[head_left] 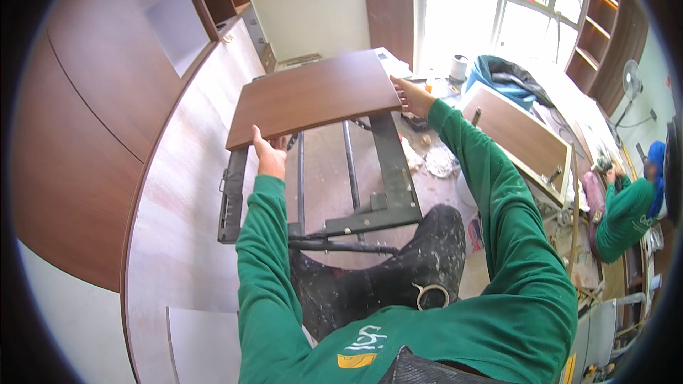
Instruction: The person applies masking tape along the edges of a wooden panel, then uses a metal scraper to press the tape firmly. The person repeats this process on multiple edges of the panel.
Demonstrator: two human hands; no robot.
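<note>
A flat rectangular wooden board (313, 96) with a reddish-brown woodgrain face lies level in front of me, held at two sides. My left hand (270, 153) grips its near edge toward the left corner, thumb up against the edge and fingers underneath. At the right end, my right hand (414, 96) is closed on the board's short edge, its fingers partly hidden. Beneath and nearer to me stands a dark metal work stand (395, 163) with an open middle. Whether the board's far part rests on the stand is hidden.
Along the left runs a long cabinet with a pale side (188, 163). To the right a framed panel (519, 135) leans beside a blue bag (494, 78). A co-worker in green (626, 213) crouches at the far right. A brown panel (390, 25) stands against the back wall.
</note>
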